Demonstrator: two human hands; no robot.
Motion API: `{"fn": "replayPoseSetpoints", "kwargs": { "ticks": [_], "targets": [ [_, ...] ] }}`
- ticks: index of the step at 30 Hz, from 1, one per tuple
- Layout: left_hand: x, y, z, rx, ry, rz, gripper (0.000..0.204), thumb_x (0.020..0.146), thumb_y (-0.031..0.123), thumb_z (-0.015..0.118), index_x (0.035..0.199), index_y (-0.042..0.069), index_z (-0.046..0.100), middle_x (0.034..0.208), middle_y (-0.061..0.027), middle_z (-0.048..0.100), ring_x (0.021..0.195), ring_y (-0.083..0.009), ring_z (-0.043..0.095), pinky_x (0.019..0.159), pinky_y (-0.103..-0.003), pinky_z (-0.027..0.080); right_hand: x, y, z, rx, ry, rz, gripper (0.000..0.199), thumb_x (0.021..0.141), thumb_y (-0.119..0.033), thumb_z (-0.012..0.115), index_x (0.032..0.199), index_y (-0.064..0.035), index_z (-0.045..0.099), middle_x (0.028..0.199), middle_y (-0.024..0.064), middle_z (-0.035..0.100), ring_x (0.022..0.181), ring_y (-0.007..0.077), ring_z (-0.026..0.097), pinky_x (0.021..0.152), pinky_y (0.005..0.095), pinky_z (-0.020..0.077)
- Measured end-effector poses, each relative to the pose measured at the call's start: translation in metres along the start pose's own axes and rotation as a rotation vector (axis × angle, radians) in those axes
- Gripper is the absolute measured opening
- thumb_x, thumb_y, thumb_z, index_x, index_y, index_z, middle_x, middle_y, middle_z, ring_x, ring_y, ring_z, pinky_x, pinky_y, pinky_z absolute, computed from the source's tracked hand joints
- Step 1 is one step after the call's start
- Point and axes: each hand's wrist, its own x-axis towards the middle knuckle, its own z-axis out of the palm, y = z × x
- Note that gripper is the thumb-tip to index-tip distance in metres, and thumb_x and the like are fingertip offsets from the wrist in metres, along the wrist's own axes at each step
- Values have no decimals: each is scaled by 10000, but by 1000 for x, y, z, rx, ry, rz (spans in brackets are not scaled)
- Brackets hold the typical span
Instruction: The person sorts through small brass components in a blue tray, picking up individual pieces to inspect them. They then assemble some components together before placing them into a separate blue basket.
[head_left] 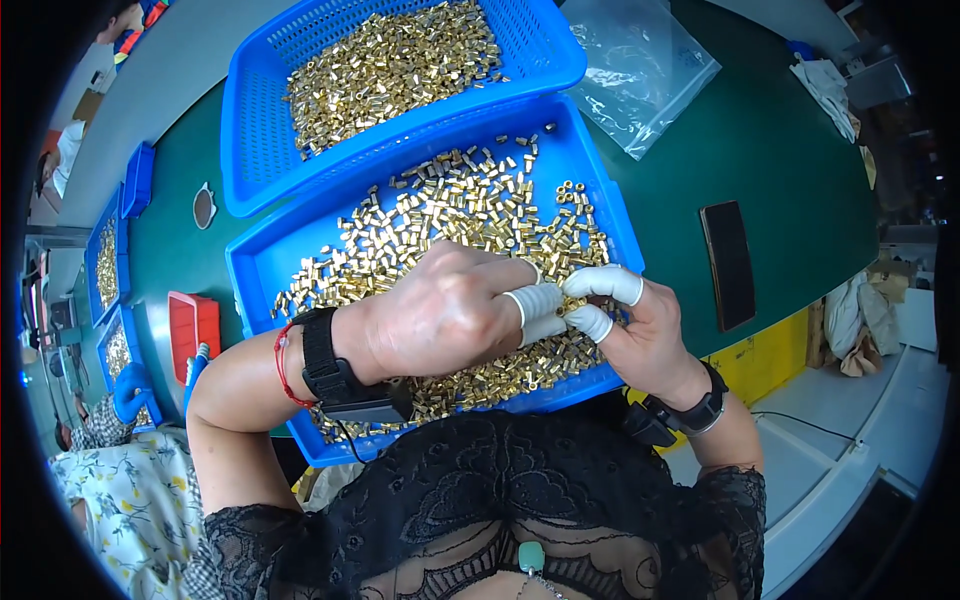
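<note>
Many small brass fittings (430,215) are spread across a shallow blue tray (270,255) in front of me. Over the tray's right half, my right hand (645,325) pinches a tiny brass fitting (568,304) between thumb and forefinger, both in white finger cots. My left hand (450,310) reaches across from the left, its fingers curled and closed, with white cots on some of them. Those fingertips meet the right hand's at the same spot. What they hold is hidden behind the hand.
A blue perforated basket (265,150) heaped with brass fittings sits at the tray's far edge. On the green table are a clear plastic bag (640,75), a dark phone (728,265) and a red bin (193,325). At far left, a person's blue-gloved hand (130,392) is beside other trays.
</note>
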Motion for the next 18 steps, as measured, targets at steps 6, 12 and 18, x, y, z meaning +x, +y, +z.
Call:
{"fn": "replayPoseSetpoints", "kwargs": {
  "ticks": [6,12,18],
  "targets": [
    [2,-1,11,-778,-24,-655,226,831,80,717,1017,-33,653,762,-102,646,671,-272,658,595,-363,533,7,-6,-2,-97,-2,38,245,829,-70,736,1056,-23,657,920,116,682,810,202,669,714,302,521],
    [8,-14,8,-1697,-43,-1110,254,931,198,626,1055,-23,645,880,-100,674,833,-221,668,740,-371,563,19,-23,3,-443,-50,-208,300,791,-50,739,1079,-18,656,940,122,651,789,235,646,689,329,523],
    [-1,-20,-12,-1538,-68,-1119,280,944,208,594,1107,-14,644,938,-106,669,849,-190,648,777,-335,539,26,-26,-13,-303,-10,-196,307,793,-43,733,1091,-28,660,979,131,648,792,224,647,694,327,525]
  ]
}}
